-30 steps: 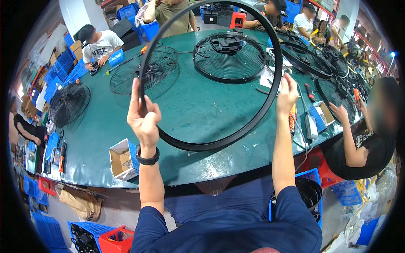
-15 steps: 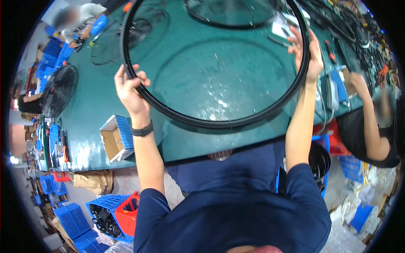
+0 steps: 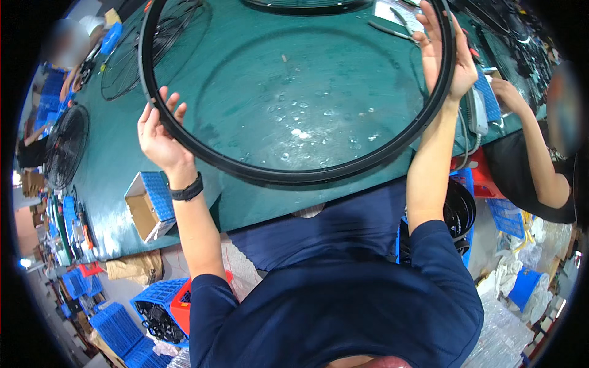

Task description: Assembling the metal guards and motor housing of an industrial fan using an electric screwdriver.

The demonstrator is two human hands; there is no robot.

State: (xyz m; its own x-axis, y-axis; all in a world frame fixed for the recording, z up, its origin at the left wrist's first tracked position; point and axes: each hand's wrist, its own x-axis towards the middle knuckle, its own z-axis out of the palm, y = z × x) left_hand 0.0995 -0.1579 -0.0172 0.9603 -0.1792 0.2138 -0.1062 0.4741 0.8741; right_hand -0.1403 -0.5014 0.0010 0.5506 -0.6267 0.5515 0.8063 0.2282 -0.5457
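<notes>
A large black ring (image 3: 294, 176), round and hoop-like, is held up between my two hands over the green table (image 3: 264, 211). My left hand (image 3: 161, 132) supports its left side, thumb outside and fingertips curling through the inside. On the opposite side my right hand (image 3: 453, 70) grips the rim between palm and fingers, the fingers partly extended. The ring's upper edge runs out of the picture. Beyond it lies another black round frame (image 3: 307, 8), cut off at the top. Pliers (image 3: 396, 27) lie by my right fingers.
An opened blue-and-white carton (image 3: 150, 205) stands near the table's front left. Black wire fan guards (image 3: 153, 52) and an upright fan (image 3: 66, 146) are farther left. At the right, a white power strip (image 3: 477, 113) lies near a co-worker's arm (image 3: 534, 141). Blue crates (image 3: 162, 310) stand below.
The view has shifted, so table and surroundings sit differently in the picture. Both hands still hold the ring, which appears slightly farther left and up; my left fingers look a little more spread.
</notes>
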